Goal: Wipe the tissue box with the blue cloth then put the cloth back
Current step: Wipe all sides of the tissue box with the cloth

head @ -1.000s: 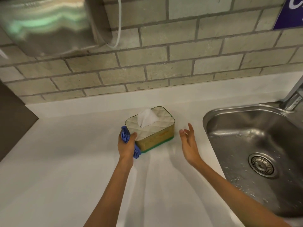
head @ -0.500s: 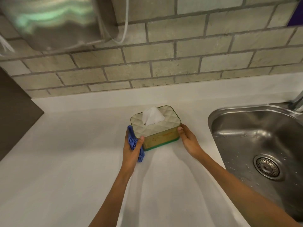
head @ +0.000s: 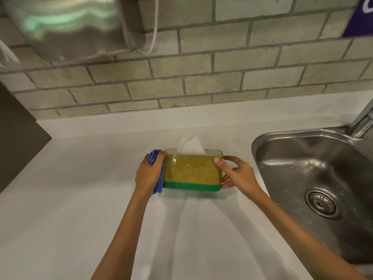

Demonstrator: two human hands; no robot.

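Observation:
The tissue box (head: 191, 171) is held between both hands just above the white counter (head: 80, 199). It is tilted so its yellow-gold long side with a green bottom band faces me. A white tissue (head: 190, 145) sticks out of its top. My left hand (head: 148, 174) presses a bunched blue cloth (head: 158, 172) against the box's left end. My right hand (head: 237, 172) grips the right end, thumb on the front face and fingers behind.
A steel sink (head: 314, 190) with a drain lies to the right, and part of a tap (head: 363, 120) shows above it. A brick wall (head: 201, 77) stands behind. A shiny metal dispenser (head: 70, 25) hangs at the upper left. A dark panel (head: 18, 142) borders the counter's left.
My right hand came in and took the box's right end. The box has been tipped and lifted, so its long side now faces me. The cloth stays pressed on the left end.

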